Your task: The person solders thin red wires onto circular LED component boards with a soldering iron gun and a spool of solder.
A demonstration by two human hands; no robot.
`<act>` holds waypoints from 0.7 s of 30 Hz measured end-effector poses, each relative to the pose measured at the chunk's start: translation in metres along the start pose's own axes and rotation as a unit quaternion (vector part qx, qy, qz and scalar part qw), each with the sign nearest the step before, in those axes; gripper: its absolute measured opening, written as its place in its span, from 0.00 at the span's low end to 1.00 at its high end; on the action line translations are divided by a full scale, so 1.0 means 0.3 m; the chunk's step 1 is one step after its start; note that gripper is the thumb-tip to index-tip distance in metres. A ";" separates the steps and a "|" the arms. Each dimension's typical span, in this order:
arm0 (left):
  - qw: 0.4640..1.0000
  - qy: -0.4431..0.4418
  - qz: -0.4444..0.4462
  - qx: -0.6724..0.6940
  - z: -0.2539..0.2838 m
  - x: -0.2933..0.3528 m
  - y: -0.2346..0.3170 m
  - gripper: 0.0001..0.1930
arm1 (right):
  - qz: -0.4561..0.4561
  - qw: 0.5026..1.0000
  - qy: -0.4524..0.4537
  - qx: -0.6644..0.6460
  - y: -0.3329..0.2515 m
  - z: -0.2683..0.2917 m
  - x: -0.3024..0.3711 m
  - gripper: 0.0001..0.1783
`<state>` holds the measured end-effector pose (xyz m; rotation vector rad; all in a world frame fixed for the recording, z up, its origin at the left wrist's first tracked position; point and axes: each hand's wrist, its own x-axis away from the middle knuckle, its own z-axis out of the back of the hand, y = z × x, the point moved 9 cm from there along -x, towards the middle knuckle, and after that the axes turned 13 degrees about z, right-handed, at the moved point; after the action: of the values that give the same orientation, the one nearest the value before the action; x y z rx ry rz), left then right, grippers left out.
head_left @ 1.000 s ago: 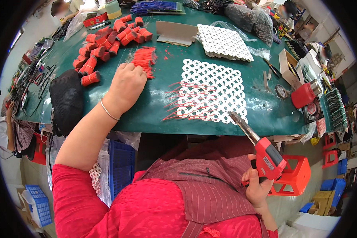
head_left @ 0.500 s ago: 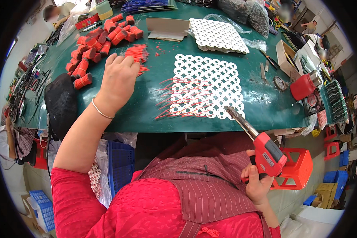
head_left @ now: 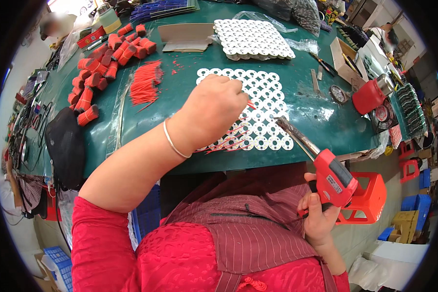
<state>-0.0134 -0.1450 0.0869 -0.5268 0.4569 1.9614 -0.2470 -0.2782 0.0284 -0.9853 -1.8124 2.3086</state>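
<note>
My left hand (head_left: pixel 211 107) is over the sheet of round white circuit boards (head_left: pixel 267 104), its fingers pinched together. Short red wire ends (head_left: pixel 251 104) poke out at the fingertips. Under and beside that hand, other red wires (head_left: pixel 228 142) lie across the lower left boards; part of the sheet is hidden by the hand. My right hand (head_left: pixel 319 214) is wrapped round the grip of a red and black soldering gun (head_left: pixel 333 179). Its metal tip (head_left: pixel 283 122) points up and left over the sheet's lower right edge. Left of the sheet lies a pile of loose red wires (head_left: pixel 145 83).
Red wire bundles (head_left: pixel 102 65) are heaped at the far left. Behind the sheet stand a stack of white boards (head_left: pixel 250 39) and an open cardboard box (head_left: pixel 185 36). At right are pliers (head_left: pixel 323 63), a solder reel (head_left: pixel 339 94) and a red bottle (head_left: pixel 370 102). A black mesh bag (head_left: pixel 65 146) hangs at left.
My left hand has moved right from the loose wire pile to the white boards, with red wire at its fingertips. My right hand still grips the soldering gun, almost in the same place.
</note>
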 end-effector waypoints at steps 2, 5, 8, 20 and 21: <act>1.000 -0.015 -0.006 0.000 -0.039 -0.016 0.011 0.12 | -0.002 1.000 0.021 -0.014 0.013 0.008 -0.015 0.23; 1.000 -0.030 -0.001 -0.009 -0.098 -0.027 0.013 0.12 | 0.003 1.000 0.020 -0.017 0.042 0.016 -0.047 0.23; 1.000 -0.016 0.002 0.009 -0.109 -0.027 0.007 0.11 | -0.014 0.999 0.029 -0.033 0.061 0.020 -0.081 0.23; 0.999 0.014 0.008 0.028 -0.098 -0.040 -0.022 0.11 | -0.025 0.999 0.000 -0.036 0.123 -0.008 -0.162 0.24; 1.000 0.001 0.009 0.027 -0.103 -0.038 -0.019 0.11 | -0.026 0.999 -0.001 -0.036 0.126 -0.007 -0.166 0.24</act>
<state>0.0012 -0.1673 0.0667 -0.4930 0.5160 1.9607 -0.1935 -0.3086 0.0169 -0.9351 -1.9099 2.2299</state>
